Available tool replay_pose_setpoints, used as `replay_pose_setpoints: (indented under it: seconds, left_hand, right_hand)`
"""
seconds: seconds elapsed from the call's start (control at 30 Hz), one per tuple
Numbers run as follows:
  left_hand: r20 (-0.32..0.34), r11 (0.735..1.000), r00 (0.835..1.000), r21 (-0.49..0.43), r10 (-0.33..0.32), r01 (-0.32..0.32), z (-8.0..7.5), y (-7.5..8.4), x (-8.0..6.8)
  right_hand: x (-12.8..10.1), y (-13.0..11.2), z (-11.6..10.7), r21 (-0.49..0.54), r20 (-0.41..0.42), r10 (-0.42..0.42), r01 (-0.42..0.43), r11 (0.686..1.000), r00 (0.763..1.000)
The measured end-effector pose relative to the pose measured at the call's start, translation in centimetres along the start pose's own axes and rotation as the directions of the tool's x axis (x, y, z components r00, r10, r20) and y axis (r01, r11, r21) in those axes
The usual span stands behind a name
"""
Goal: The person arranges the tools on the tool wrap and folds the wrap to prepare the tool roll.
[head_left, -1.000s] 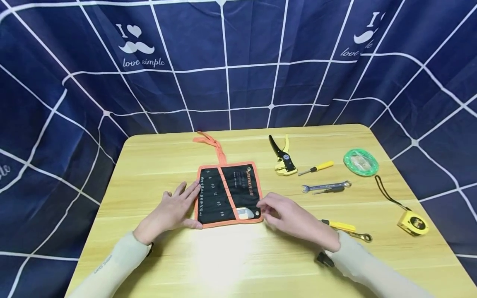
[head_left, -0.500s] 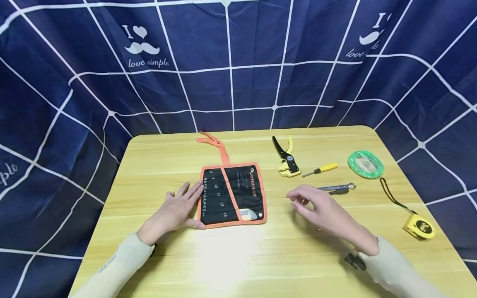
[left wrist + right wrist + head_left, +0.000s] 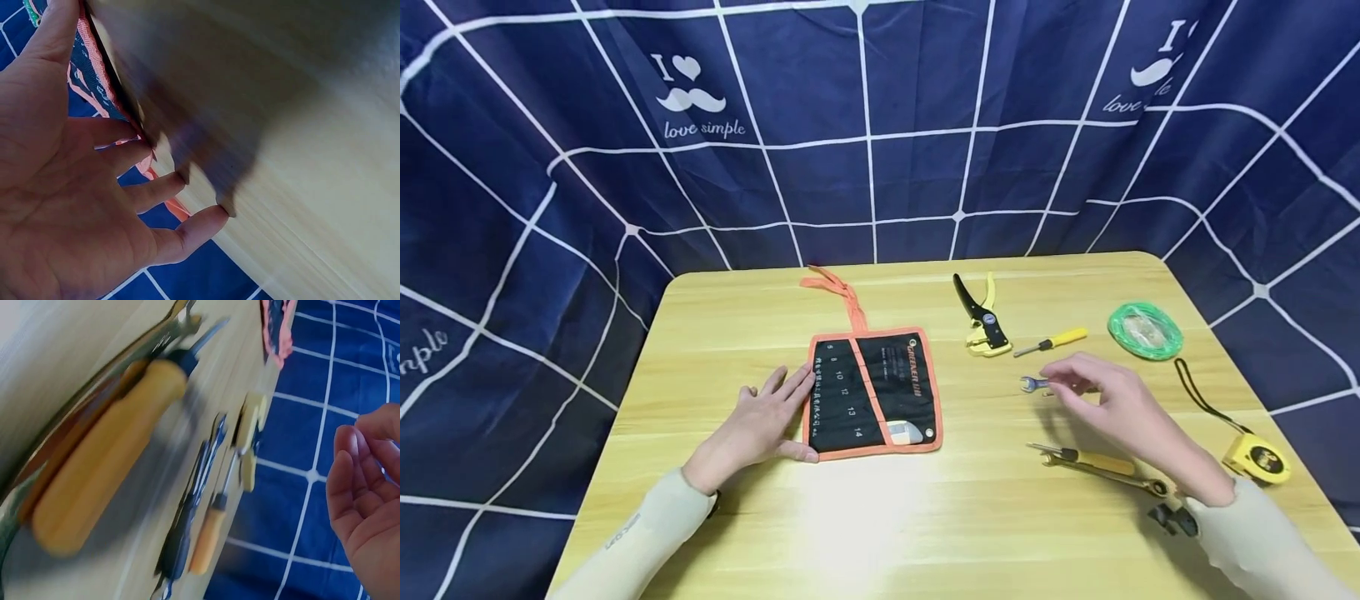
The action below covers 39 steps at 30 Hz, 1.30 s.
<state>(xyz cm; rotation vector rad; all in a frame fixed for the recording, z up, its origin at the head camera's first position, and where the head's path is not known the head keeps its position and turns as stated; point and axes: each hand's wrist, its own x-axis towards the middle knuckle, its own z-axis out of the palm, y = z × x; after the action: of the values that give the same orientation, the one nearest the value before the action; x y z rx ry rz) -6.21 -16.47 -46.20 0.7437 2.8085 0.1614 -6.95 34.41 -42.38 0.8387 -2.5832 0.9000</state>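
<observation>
My left hand (image 3: 763, 421) lies with spread fingers on the left edge of a black tool pouch (image 3: 848, 404) with orange trim. A grey-and-white tool (image 3: 904, 432) sits in the pouch's lower right pocket. Above the right side of the table hovers my right hand (image 3: 1120, 408), thumb and fingers loosely curved with nothing between them. Beneath it is a combination wrench (image 3: 1033, 384), mostly hidden in the head view. In the right wrist view, a small dark-handled screwdriver (image 3: 178, 544) lies alongside that wrench, apart from the fingers.
A yellow-handled screwdriver (image 3: 1105, 463) and a ratchet wrench (image 3: 1153, 486) lie below the right forearm. Farther back are wire strippers (image 3: 988, 325), another yellow screwdriver (image 3: 1067, 337) and a green wire coil (image 3: 1145, 332). A tape measure (image 3: 1258, 458) sits far right.
My right hand has left the pouch's right corner and moved right, over the combination wrench. The left hand stays on the pouch. The view has shifted slightly.
</observation>
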Motion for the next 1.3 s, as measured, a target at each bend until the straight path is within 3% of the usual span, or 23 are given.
replay_pose_setpoints:
  seconds: [0.27, 0.63, 1.03, 1.3]
  left_hand:
    - [-0.040, 1.000, 0.999, 0.006, 0.017, -0.017, 0.1, -0.1, -0.2]
    - [-0.041, 1.000, 0.999, 0.005, 0.013, -0.013, 0.4, -0.2, -0.4]
    - [-0.029, 1.000, 1.000, 0.000, 0.011, -0.011, 0.1, -0.2, 0.0]
    - [-0.041, 1.000, 0.999, -0.001, 0.017, -0.017, 0.3, 0.1, -0.1]
  right_hand:
    - [-1.2, 3.1, -1.3, -0.048, 0.008, 0.044, -0.043, 0.998, 0.999]
    - [-2.3, 6.8, -2.6, -0.041, 0.013, 0.092, -0.091, 0.995, 0.996]
    - [-3.4, 11.4, -3.3, -0.065, 0.074, 0.212, -0.207, 0.976, 0.975]
    - [-3.7, 13.1, -3.1, -0.093, 0.102, 0.282, -0.273, 0.958, 0.954]
